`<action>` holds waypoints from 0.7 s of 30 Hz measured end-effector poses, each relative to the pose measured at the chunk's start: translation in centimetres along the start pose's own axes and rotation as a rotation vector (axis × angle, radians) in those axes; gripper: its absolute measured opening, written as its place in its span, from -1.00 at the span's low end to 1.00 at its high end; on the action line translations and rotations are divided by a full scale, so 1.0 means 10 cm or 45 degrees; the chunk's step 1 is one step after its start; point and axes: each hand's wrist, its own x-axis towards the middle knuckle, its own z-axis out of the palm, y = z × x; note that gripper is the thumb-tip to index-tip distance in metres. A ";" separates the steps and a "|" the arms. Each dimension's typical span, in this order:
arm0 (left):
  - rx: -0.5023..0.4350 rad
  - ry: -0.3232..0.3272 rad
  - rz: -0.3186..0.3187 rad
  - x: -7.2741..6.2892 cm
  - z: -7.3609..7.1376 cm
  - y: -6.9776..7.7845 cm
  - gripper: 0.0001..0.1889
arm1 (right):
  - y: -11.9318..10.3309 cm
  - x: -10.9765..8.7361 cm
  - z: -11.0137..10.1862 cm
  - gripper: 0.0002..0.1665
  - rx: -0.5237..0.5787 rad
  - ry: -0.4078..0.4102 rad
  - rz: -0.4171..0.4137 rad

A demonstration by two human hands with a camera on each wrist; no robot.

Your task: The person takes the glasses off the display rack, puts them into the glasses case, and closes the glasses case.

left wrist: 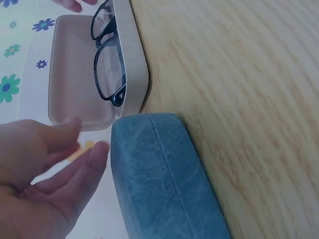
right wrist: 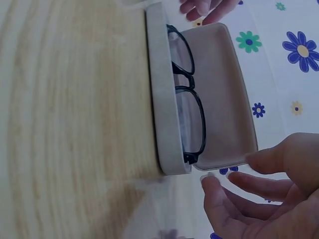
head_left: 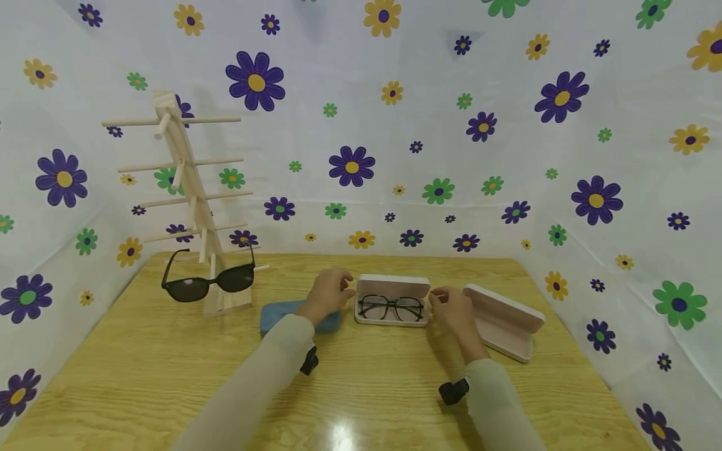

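Observation:
In the head view, a white glasses case (head_left: 393, 324) lies with its lid raised. Black-framed glasses (head_left: 392, 308) rest in its lower half, lenses upright. At the case's left end is my left hand (head_left: 329, 290), thumb and fingers apart with nothing between them. Behind it lies a closed blue glasses case (left wrist: 154, 174), partly hidden by the wrist in the head view. My right hand (head_left: 453, 307) is at the white case's right end. In the right wrist view its thumb overlaps the raised lid's (right wrist: 219, 99) corner, and the other fingers are loosely bent, holding nothing.
A second open white case (head_left: 504, 322) lies right of my right hand. At the left stands a wooden display rack (head_left: 188, 163) with pegs sticking out sideways; dark sunglasses (head_left: 211, 285) hang at its bottom. Flowered cloth (head_left: 350, 62) walls enclose the wooden table (head_left: 366, 388).

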 end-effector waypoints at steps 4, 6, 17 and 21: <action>-0.098 -0.068 -0.005 0.02 0.01 -0.01 -0.58 | 0.00 0.05 0.00 -0.40 0.140 -0.035 0.051; -0.103 -0.089 -0.006 0.04 0.04 0.00 -0.54 | -0.01 0.09 0.01 -0.34 0.158 -0.055 0.072; -0.103 -0.154 -0.126 0.03 0.11 0.12 -0.46 | -0.06 0.21 0.03 -0.26 0.024 -0.058 0.084; -0.083 -0.148 -0.133 0.01 0.10 0.14 -0.46 | -0.06 0.21 -0.01 -0.24 0.116 -0.101 0.117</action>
